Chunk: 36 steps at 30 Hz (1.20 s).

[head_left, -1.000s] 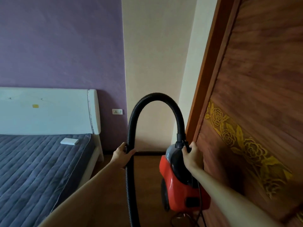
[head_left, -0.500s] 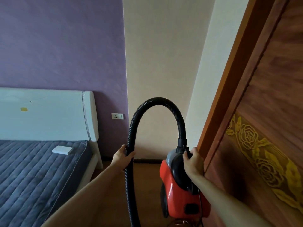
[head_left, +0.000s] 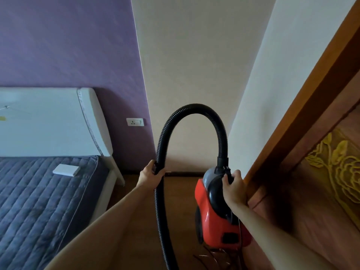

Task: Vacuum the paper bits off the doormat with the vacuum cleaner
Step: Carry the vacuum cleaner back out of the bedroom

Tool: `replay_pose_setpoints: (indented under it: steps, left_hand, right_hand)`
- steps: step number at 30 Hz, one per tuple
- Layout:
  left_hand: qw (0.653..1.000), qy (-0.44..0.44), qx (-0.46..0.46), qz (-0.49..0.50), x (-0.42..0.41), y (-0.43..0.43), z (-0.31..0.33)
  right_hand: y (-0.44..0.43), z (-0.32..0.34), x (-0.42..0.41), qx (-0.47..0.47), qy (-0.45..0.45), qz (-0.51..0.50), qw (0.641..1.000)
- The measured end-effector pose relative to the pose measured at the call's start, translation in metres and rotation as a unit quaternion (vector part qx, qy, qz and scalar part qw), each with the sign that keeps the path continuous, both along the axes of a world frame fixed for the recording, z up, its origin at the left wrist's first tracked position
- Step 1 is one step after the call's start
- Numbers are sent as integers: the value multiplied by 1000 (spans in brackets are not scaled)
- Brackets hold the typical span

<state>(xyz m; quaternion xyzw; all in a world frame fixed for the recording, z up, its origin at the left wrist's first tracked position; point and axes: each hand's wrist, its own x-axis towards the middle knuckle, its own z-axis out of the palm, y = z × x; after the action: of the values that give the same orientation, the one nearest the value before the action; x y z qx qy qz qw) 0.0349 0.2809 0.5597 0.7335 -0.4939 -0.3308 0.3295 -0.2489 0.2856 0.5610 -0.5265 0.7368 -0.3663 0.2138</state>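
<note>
- While the right hand (head_left: 234, 189) grips the top handle of the red vacuum cleaner (head_left: 216, 215), its fingers (head_left: 226, 179) are curled closed around the black grip beside the hose joint.
- Vacuum cleaner body hangs above the wooden floor (head_left: 181, 195), tilted, close to the carved wooden door (head_left: 319, 172) on the right.
- Left hand (head_left: 151, 175) is closed around the black ribbed hose (head_left: 196, 109), which arches up and over to the vacuum's top; its lower run drops out of view.
- Bed (head_left: 39, 201) with grey quilted cover sits left, small white box (head_left: 66, 170) on it.
- Wall socket (head_left: 135, 122) on purple wall.
- Doormat and paper bits not in view.
</note>
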Motion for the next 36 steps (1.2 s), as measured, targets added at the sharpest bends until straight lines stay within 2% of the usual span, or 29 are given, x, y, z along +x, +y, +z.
replay_pose_setpoints:
  steps: [5,17,36]
  left_hand:
    - [1000,18,10,5,-7,-41,-28]
    - [994,18,93,-51,4,-152,-140]
    - [983,-12,173,-57,-26,-209,-400]
  right_hand:
    - [-35,-37,0,31,-1,-8,999]
    - [-125,-139,-5,83,21,-48,995]
    - [-180,-412,-32,182,12,-49,982]
